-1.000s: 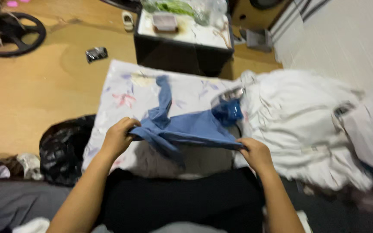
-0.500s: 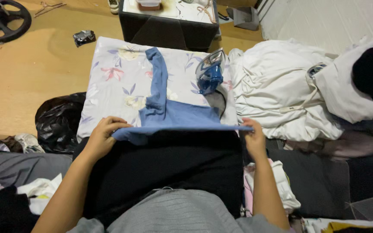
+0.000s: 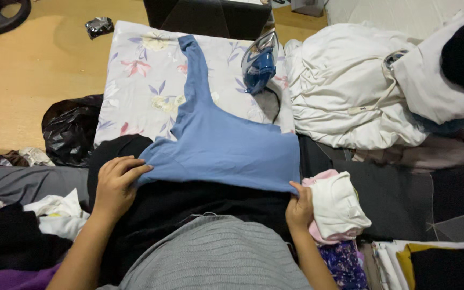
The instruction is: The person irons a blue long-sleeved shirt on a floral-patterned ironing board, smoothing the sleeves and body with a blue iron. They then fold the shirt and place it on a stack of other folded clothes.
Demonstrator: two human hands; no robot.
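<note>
A blue long-sleeved top (image 3: 224,145) lies stretched from my lap onto a floral padded mat (image 3: 140,86), one sleeve running up across the mat. My left hand (image 3: 115,185) grips its near left edge. My right hand (image 3: 299,205) pinches its near right corner. Both hands hold the cloth flat over my black-clad lap.
A blue steam iron (image 3: 259,64) rests at the mat's right edge. White bedding (image 3: 345,91) is heaped to the right, a folded white and pink garment (image 3: 335,207) lies by my right hand, and a black plastic bag (image 3: 71,129) sits left. More clothes surround my legs.
Both hands have drawn the blue top toward my body, so more of it lies spread over my lap. The camera has tilted lower.
</note>
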